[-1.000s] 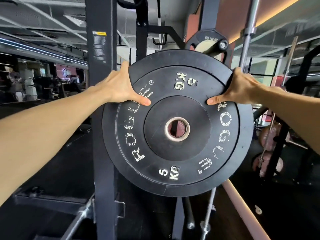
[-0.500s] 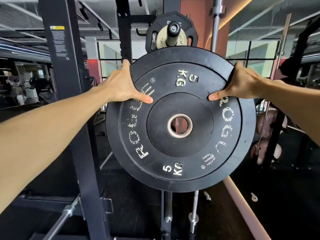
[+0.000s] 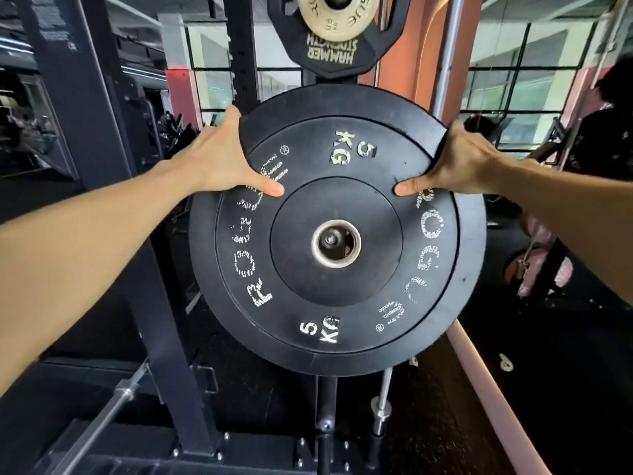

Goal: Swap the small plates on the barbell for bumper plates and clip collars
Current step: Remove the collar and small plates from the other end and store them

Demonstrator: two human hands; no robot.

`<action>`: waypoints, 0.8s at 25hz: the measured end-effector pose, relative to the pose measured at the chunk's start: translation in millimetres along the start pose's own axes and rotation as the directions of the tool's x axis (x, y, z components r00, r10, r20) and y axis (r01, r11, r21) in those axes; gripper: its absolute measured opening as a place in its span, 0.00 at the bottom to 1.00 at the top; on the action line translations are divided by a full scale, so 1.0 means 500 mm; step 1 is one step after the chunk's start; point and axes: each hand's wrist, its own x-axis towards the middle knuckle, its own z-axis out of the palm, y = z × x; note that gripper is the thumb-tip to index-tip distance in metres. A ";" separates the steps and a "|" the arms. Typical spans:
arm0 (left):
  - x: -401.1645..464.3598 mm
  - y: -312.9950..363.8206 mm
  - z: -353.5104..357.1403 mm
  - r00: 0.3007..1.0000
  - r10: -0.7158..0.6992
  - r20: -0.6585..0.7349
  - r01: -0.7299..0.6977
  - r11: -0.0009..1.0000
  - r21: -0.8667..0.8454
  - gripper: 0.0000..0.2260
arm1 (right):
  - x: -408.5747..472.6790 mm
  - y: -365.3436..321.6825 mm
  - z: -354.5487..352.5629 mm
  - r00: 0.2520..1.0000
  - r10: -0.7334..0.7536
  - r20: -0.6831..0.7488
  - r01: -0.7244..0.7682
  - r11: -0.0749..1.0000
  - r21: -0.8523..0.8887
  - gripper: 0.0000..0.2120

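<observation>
Bumper plate (image 3: pixel 337 231) held upright in both hands, in front of the rack (image 3: pixel 102 186).

We note the left hand (image 3: pixel 222 159) and right hand (image 3: pixel 459 162) gripping its upper rim, thumbs pressed on the face, fingers curled behind; small plates (image 3: pixel 337 25) sit just above it.

A: What is blocked straight ahead?

B: The middle is filled by the bumper plate (image 3: pixel 337 231), gripped at its upper rim by the left hand (image 3: pixel 222 162) and the right hand (image 3: pixel 466 162). A bolted pin end is seen through its centre hole (image 3: pixel 336 244).

A: And above?

B: The smaller plates (image 3: pixel 337 32) hang just over its top edge; little room is left between.

A: The sides?

B: The rack upright (image 3: pixel 102 138) stands close on the left. Open floor (image 3: pixel 548 354) is seen to the right.
</observation>
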 end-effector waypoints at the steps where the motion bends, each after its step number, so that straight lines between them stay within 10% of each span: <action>1: 0.006 -0.009 0.002 1.000 -0.005 -0.013 0.005 1.000 0.002 0.51 | 0.009 -0.003 0.011 1.000 -0.015 -0.002 0.015 1.000 -0.003 0.56; 20: 0.272 -0.075 0.162 0.996 -0.019 -0.088 0.009 0.993 -0.122 0.52 | 0.261 0.042 0.135 0.991 0.013 -0.135 -0.005 0.998 0.063 0.49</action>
